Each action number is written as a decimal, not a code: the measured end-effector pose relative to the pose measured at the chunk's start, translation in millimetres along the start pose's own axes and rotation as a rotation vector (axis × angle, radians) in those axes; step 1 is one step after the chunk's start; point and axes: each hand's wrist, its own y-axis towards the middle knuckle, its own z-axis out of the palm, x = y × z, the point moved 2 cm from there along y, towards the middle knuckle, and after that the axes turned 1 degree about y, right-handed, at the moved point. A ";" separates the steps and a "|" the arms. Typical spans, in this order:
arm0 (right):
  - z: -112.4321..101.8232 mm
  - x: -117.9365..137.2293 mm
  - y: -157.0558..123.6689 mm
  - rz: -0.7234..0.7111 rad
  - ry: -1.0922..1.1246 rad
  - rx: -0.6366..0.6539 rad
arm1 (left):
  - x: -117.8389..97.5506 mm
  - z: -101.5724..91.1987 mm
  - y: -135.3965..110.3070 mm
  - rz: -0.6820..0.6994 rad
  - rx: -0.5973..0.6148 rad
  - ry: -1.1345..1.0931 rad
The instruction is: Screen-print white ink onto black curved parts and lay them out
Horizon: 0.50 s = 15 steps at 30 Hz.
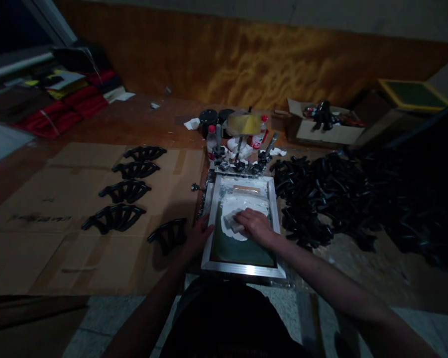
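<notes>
Aluminium-framed printing screen (242, 268) lies flat on the bench, green mesh smeared with white ink. 1 pale squeegee (233, 222) rests on the mesh, in the ink.

Both forearms extend forward toward the screen frame (242, 268). Left hand (198, 234): fingers curled against the frame's left edge. Right hand (257, 224): palm down inside the frame, fingers bent.

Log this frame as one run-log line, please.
right hand: pressing squeegee on screen frame | left hand: steadying frame edge | black parts: laid out left
</notes>
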 end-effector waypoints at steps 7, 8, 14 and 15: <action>-9.6 -0.5 -0.4 -0.008 0.089 -0.006 | -11.7 -4.7 -6.2 -0.056 0.013 -0.021; -21.2 -3.8 10.5 0.048 0.087 -0.052 | -16.1 -7.2 -7.9 -0.062 0.022 -0.026; -90.3 -77.6 34.9 0.433 0.088 -0.445 | -66.6 -30.9 -19.9 0.061 -0.067 -0.061; -94.8 -96.2 24.6 0.495 0.112 -0.540 | -77.6 -34.1 -20.5 0.075 -0.083 -0.082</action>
